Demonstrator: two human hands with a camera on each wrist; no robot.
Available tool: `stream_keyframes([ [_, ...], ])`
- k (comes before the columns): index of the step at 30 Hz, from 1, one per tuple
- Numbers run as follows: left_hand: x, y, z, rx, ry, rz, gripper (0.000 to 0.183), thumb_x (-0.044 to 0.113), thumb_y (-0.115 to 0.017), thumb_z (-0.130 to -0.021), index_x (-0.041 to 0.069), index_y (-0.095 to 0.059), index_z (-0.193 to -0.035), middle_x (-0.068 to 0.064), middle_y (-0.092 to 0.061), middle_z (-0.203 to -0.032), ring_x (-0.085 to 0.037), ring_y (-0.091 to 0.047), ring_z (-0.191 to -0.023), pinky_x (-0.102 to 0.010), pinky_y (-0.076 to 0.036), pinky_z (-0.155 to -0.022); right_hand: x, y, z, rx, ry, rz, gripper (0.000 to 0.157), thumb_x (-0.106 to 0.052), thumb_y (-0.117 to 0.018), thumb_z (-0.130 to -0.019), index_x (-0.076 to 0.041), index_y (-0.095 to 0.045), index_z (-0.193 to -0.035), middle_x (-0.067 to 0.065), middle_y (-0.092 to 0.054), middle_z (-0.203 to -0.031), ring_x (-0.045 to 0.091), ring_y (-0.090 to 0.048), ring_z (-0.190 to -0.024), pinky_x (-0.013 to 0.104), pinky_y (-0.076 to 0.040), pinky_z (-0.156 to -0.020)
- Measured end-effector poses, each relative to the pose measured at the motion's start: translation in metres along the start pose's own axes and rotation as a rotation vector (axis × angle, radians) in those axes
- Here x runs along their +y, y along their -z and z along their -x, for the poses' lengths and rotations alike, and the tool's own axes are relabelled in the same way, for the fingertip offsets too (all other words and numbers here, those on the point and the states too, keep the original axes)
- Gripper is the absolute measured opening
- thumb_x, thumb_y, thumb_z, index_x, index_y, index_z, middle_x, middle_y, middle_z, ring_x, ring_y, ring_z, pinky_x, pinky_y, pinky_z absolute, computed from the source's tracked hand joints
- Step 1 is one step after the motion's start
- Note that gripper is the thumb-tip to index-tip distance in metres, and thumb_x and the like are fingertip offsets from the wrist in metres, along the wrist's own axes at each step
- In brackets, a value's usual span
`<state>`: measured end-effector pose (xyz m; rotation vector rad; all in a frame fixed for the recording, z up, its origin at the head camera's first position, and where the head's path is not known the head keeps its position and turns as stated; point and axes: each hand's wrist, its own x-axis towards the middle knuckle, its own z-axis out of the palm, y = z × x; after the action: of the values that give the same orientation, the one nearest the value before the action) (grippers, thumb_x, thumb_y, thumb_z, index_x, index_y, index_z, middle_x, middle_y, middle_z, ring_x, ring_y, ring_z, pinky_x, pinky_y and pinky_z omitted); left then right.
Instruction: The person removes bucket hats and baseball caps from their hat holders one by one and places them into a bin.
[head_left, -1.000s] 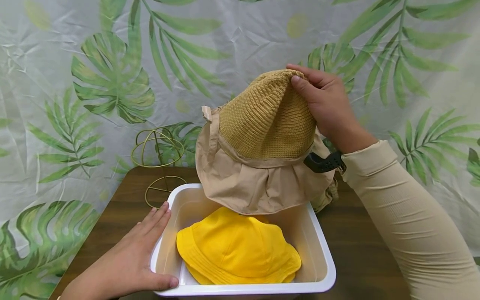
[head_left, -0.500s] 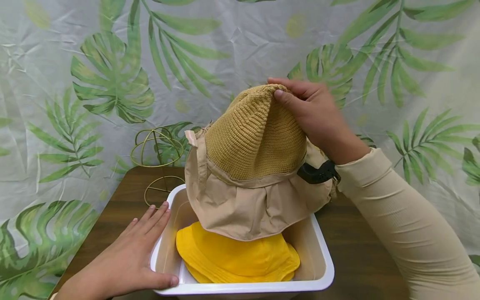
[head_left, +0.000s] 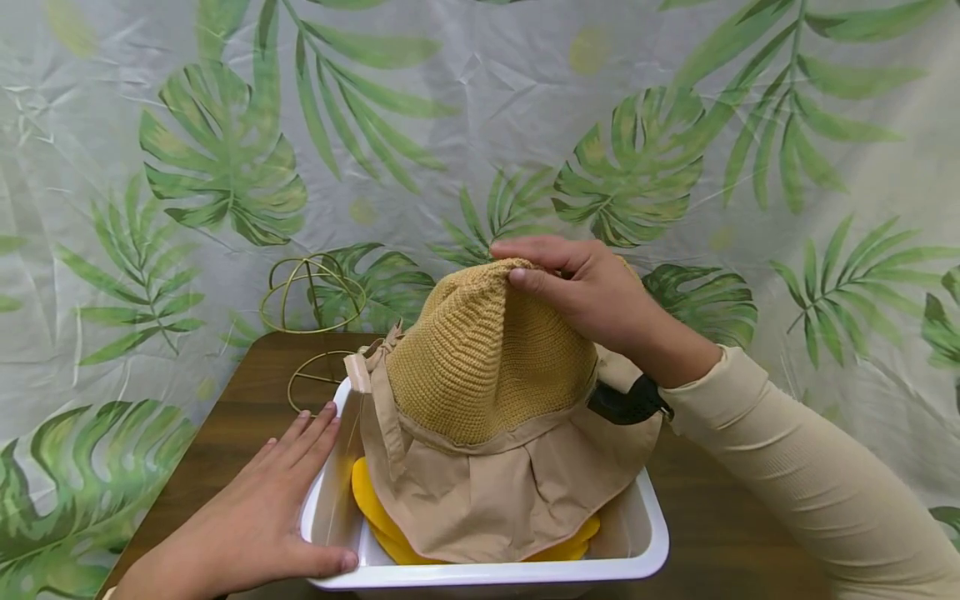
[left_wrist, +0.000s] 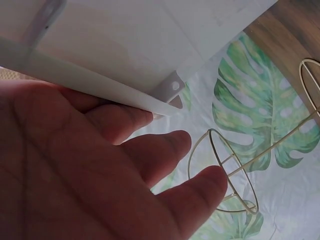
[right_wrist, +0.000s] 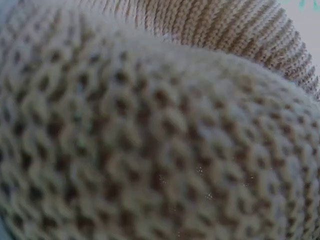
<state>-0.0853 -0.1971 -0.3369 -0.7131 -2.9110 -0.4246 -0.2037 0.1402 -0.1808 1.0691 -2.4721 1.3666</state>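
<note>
A tan sun hat (head_left: 480, 375) with a knitted crown and beige cloth brim sits low over the white plastic bin (head_left: 487, 575). My right hand (head_left: 600, 292) pinches the top of its crown between thumb and fingers. Under the brim, the edge of a yellow bucket hat (head_left: 386, 525) shows inside the bin. With straight, spread fingers, my left hand (head_left: 262, 508) rests against the bin's left rim. In the left wrist view, that hand's fingers (left_wrist: 165, 150) touch the bin's edge. Knit fabric (right_wrist: 160, 140) fills the right wrist view and hides the right fingers.
A gold wire hat stand (head_left: 315, 292) stands behind the bin at the left. Everything is on a dark wooden table (head_left: 247, 392). Behind it hangs a pale cloth (head_left: 487, 100) printed with green leaves.
My right hand has lowered the tan sun hat, shifting it somewhat left, into the bin over the yellow bucket hat, most of which is now covered. The left hand has stayed at the rim.
</note>
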Motion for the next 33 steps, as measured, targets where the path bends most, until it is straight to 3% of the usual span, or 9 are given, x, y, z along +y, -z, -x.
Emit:
stream_keyframes([
  [3, 0.0, 0.0, 0.0, -0.004, 0.001, -0.001, 0.119, 0.08, -0.057, -0.06, 0.008, -0.019, -0.147, -0.002, -0.009, -0.154, -0.027, -0.008, -0.139, -0.05, -0.018, -0.106, 0.003, -0.006, 0.003, -0.04, 0.035, 0.044, 0.031, -0.023, -0.059, -0.09, -0.024, -0.063, -0.12, -0.01, -0.057, -0.125, 0.005, -0.042, -0.123, 0.029, -0.037, -0.098],
  [7, 0.0, 0.0, 0.0, 0.0, -0.004, -0.004, 0.119, 0.08, -0.057, -0.061, 0.009, -0.018, -0.148, -0.002, -0.008, -0.154, -0.027, -0.008, -0.139, -0.034, 0.001, -0.11, 0.006, -0.014, 0.006, -0.093, 0.059, 0.036, 0.03, -0.02, -0.059, -0.09, -0.02, -0.063, -0.12, -0.009, -0.059, -0.122, 0.005, -0.041, -0.124, 0.029, -0.035, -0.1],
  [9, 0.0, 0.0, 0.0, 0.002, -0.004, 0.0, 0.119, 0.079, -0.058, -0.061, 0.009, -0.017, -0.148, -0.002, -0.008, -0.154, -0.027, -0.008, -0.139, -0.03, 0.003, -0.109, 0.008, -0.017, 0.008, -0.115, 0.066, 0.031, 0.03, -0.019, -0.058, -0.091, -0.019, -0.063, -0.12, -0.009, -0.059, -0.122, 0.006, -0.041, -0.124, 0.029, -0.035, -0.099],
  [15, 0.0, -0.001, -0.001, -0.001, 0.002, 0.015, 0.121, 0.079, -0.059, -0.059, 0.008, -0.018, -0.148, -0.001, -0.008, -0.154, -0.027, -0.009, -0.139, -0.048, -0.017, -0.107, 0.014, -0.024, 0.013, -0.174, 0.13, 0.069, 0.031, -0.017, -0.059, -0.09, -0.016, -0.063, -0.121, -0.005, -0.057, -0.125, 0.01, -0.044, -0.122, 0.033, -0.037, -0.098],
  [18, -0.001, -0.001, -0.001, 0.001, 0.002, 0.015, 0.121, 0.079, -0.059, -0.059, 0.008, -0.018, -0.148, 0.0, -0.009, -0.154, -0.026, -0.008, -0.139, -0.047, -0.017, -0.108, 0.017, -0.025, 0.017, -0.248, 0.156, 0.167, 0.037, -0.024, -0.057, -0.091, -0.019, -0.057, -0.128, -0.007, -0.05, -0.133, 0.012, -0.04, -0.126, 0.035, -0.035, -0.1],
  [24, -0.001, -0.001, -0.001, -0.002, 0.005, 0.016, 0.121, 0.08, -0.058, -0.059, 0.01, -0.015, -0.148, 0.0, -0.008, -0.154, -0.025, -0.007, -0.139, -0.047, -0.018, -0.107, 0.025, -0.023, 0.029, -0.445, 0.241, 0.375, 0.063, -0.04, -0.055, -0.09, -0.022, -0.031, -0.145, -0.005, -0.022, -0.15, 0.018, -0.018, -0.137, 0.043, -0.024, -0.106],
  [28, -0.001, -0.001, -0.001, -0.003, 0.003, 0.018, 0.121, 0.078, -0.061, -0.059, 0.009, -0.016, -0.148, 0.0, -0.008, -0.154, -0.025, -0.008, -0.139, -0.05, -0.021, -0.105, 0.03, -0.021, 0.037, -0.5, 0.305, 0.446, 0.076, -0.046, -0.058, -0.086, -0.017, -0.024, -0.147, 0.002, -0.012, -0.153, 0.022, -0.008, -0.139, 0.047, -0.019, -0.107],
  [33, -0.002, -0.001, -0.001, 0.0, -0.002, 0.018, 0.12, 0.077, -0.061, -0.06, 0.009, -0.017, -0.148, 0.0, -0.008, -0.154, -0.025, -0.009, -0.139, -0.044, -0.016, -0.108, 0.036, -0.023, 0.047, -0.559, 0.314, 0.526, 0.086, -0.056, -0.058, -0.081, -0.016, -0.021, -0.148, 0.003, -0.003, -0.154, 0.028, -0.003, -0.139, 0.051, -0.015, -0.107],
])
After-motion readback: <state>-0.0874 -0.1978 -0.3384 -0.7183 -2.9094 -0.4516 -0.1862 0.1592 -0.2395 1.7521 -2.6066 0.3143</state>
